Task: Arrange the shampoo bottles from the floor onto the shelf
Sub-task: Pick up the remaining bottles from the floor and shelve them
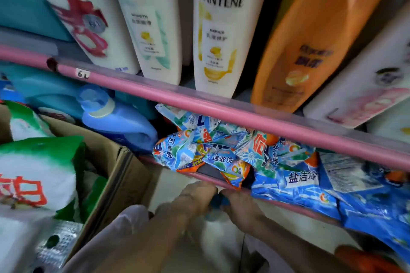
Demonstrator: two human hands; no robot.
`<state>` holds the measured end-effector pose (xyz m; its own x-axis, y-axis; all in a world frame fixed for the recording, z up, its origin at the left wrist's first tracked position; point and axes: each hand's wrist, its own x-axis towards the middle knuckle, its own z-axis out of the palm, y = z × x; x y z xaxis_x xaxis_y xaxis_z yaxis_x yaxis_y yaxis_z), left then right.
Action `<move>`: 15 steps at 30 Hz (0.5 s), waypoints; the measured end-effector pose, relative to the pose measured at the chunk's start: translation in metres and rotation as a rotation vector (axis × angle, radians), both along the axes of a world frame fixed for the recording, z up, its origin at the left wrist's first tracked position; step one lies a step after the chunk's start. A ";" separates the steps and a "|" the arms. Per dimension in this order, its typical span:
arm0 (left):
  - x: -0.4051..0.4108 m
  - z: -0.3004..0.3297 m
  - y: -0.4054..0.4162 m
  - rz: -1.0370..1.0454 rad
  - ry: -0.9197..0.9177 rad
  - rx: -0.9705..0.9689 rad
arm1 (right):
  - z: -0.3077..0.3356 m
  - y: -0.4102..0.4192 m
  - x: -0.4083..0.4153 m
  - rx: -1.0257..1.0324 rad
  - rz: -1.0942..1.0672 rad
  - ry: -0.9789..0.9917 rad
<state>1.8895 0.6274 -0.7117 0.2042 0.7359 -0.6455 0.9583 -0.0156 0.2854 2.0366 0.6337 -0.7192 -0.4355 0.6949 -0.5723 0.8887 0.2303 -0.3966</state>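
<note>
Both my left hand (190, 197) and right hand (239, 204) reach down and close round a blurred bottle (216, 217) on the floor; next I lift it to the shelf (199, 104).

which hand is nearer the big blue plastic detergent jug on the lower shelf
Left. The left hand reaches down just below and right of the blue plastic detergent jug; the right hand lies further right, beyond the left.
</note>
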 end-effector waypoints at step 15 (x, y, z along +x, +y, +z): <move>0.020 0.258 -0.036 0.211 -0.714 0.593 | 0.249 -0.070 0.057 0.504 -0.421 0.910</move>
<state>1.9093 0.5914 -0.4533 0.2314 0.9703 0.0711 0.5605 -0.1927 0.8054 2.0937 0.5634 -0.4704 -0.2241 0.9476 0.2277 0.3601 0.2977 -0.8842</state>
